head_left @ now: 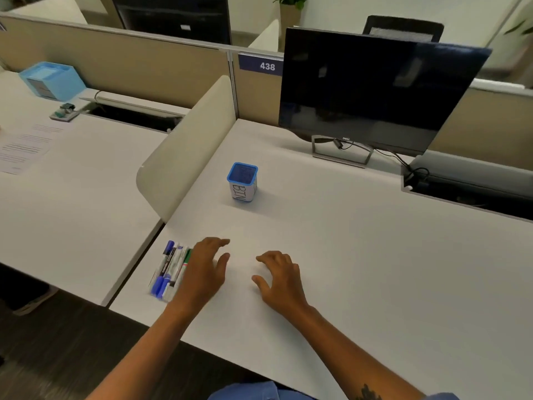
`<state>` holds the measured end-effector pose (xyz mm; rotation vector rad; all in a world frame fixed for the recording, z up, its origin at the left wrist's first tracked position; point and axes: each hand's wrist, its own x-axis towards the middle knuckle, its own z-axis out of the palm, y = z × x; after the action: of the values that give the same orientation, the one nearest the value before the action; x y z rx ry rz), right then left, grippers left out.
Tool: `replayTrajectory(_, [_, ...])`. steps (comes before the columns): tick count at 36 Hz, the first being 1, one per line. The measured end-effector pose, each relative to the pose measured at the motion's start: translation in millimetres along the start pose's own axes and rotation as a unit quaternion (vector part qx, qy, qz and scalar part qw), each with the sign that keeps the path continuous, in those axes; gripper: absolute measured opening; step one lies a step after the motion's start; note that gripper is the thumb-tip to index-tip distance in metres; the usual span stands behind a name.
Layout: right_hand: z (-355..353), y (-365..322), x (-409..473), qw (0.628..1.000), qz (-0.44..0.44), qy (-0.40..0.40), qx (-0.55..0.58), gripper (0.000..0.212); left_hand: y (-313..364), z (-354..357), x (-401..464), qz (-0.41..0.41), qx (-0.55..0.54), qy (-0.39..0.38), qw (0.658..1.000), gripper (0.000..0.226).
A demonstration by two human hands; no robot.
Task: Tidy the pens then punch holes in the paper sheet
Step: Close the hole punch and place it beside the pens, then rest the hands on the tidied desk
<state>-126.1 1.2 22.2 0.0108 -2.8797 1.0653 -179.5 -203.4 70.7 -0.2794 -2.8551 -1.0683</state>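
Observation:
Several marker pens (168,269), blue, black and green capped, lie side by side near the desk's front left corner. My left hand (206,269) hovers just to their right with relaxed fingers, partly covering the green one and holding nothing. My right hand (278,280) rests over the bare desk with fingers loosely spread, empty. A blue-rimmed pen cup (242,181) labelled "BIN" stands upright farther back. On the neighbouring desk to the left lie a printed paper sheet (24,145) and a small hole punch (65,111).
A dark monitor (372,88) on a stand fills the back right, cables trailing to a cable tray (467,183). A beige curved divider (187,145) separates the two desks. A light blue organiser box (53,80) sits far left. White desk (375,269).

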Motion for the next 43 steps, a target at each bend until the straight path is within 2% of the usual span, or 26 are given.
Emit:
replayTrajectory(4, [-34, 32, -16, 0.999, 0.034, 0.030, -0.013, 0.039, 35, 37, -2, 0.083, -0.008, -0.047, 0.995, 0.041])
replayTrajectory(10, [-88, 81, -47, 0.993, 0.085, 0.071, -0.044, 0.034, 93, 92, -16, 0.097, -0.013, -0.134, 0.986, 0.054])
replayTrajectory(17, [-138, 132, -89, 0.980, 0.155, 0.118, -0.044, 0.027, 140, 153, -33, 0.107, 0.012, -0.196, 0.975, 0.061])
replayTrajectory(24, [-163, 165, -124, 0.976, 0.176, 0.128, -0.023, 0.022, 162, 197, -47, 0.085, 0.050, -0.217, 0.971, 0.058])
replayTrajectory(31, [-169, 182, -143, 0.978, 0.181, 0.107, 0.004, 0.022, 161, 214, -61, 0.074, 0.136, -0.236, 0.959, 0.066])
replayTrajectory(39, [-165, 178, -142, 0.992, 0.112, 0.048, -0.038, 0.027, 147, 216, -83, 0.089, 0.147, -0.193, 0.966, 0.064])
replayTrajectory(43, [-161, 173, -139, 0.994, 0.084, 0.025, -0.066, 0.028, 144, 216, -83, 0.087, 0.151, -0.201, 0.964, 0.065])
